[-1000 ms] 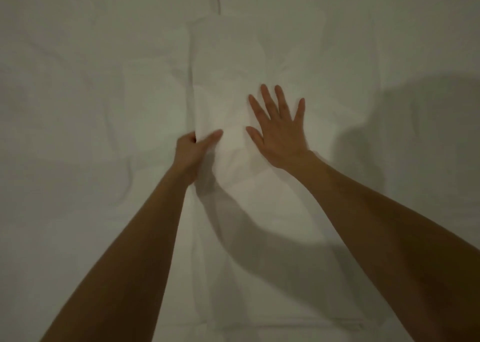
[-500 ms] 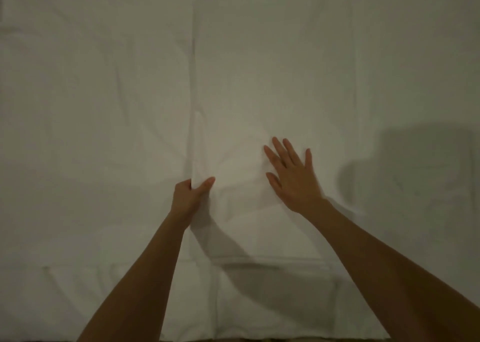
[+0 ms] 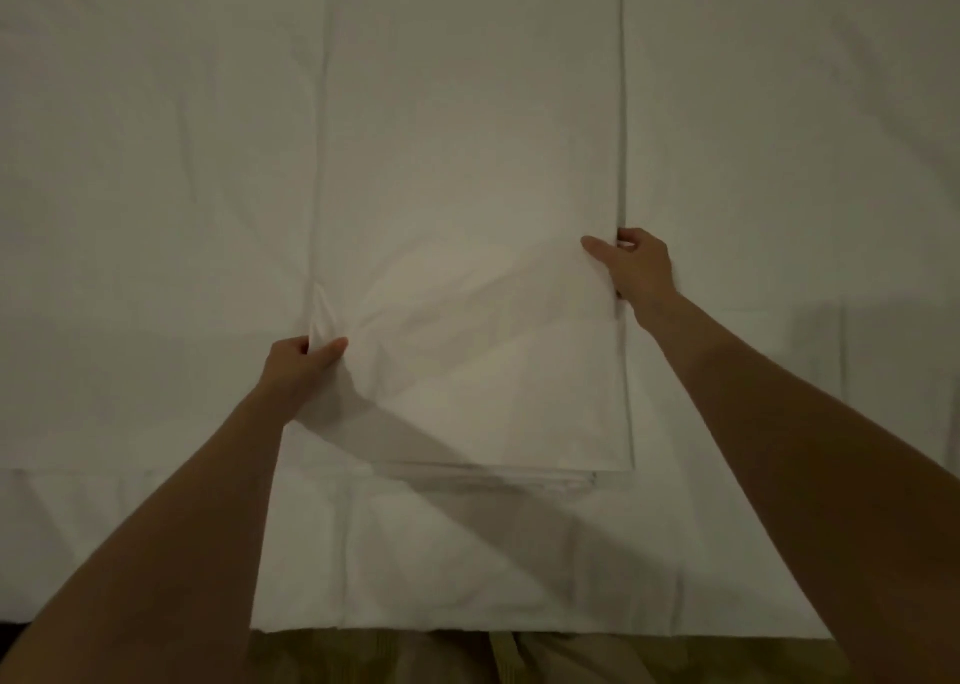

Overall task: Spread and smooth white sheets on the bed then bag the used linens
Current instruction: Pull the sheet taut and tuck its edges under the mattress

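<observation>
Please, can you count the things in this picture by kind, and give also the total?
Folded white sheet, a long fabric rectangle gripped at both side edges: 1
Spread white sheet lying flat under it: 1
Bare hands, left hand and right hand: 2
Total: 4

The right hand (image 3: 640, 267) hides its fingers under the folded sheet (image 3: 467, 163); only the thumb shows. The left hand (image 3: 298, 366) curls around that sheet's other side. The bed (image 3: 130, 163) runs off every side. The light is dim.
</observation>
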A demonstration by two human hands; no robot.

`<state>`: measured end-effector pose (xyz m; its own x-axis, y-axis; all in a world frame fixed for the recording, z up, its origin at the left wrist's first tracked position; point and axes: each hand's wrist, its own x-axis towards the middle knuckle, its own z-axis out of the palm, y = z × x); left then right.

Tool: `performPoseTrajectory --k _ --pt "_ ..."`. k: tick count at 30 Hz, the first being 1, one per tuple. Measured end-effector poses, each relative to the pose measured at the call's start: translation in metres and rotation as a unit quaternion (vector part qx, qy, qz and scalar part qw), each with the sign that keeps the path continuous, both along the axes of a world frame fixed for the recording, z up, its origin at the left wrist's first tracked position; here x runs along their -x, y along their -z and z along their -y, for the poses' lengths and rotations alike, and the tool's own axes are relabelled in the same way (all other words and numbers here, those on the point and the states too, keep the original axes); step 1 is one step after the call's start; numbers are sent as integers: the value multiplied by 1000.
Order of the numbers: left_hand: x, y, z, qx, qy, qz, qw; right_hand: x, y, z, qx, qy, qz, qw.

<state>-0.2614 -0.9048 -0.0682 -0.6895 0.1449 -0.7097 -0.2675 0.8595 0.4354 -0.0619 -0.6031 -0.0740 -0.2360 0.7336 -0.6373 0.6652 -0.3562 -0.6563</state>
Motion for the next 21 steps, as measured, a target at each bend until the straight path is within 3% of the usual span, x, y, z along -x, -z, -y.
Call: performPoseTrajectory --k 5,9,15,17,21 --pt "0 -7 3 0 -19 42 999 8 0 -3 -25 -26 8 999" --pt "-2 -16 9 -39 -72 178 981 7 1 -11 22 -4 -13 1000" --pt "-13 -14 7 -45 -27 257 965 -1 -1 -13 77 -7 -39 996" --pt "-13 -13 10 -54 -35 257 964 -1 -1 -6 91 -3 -40 995" --pt "-26 -8 41 -78 -154 228 958 -5 2 8 93 29 -47 994"
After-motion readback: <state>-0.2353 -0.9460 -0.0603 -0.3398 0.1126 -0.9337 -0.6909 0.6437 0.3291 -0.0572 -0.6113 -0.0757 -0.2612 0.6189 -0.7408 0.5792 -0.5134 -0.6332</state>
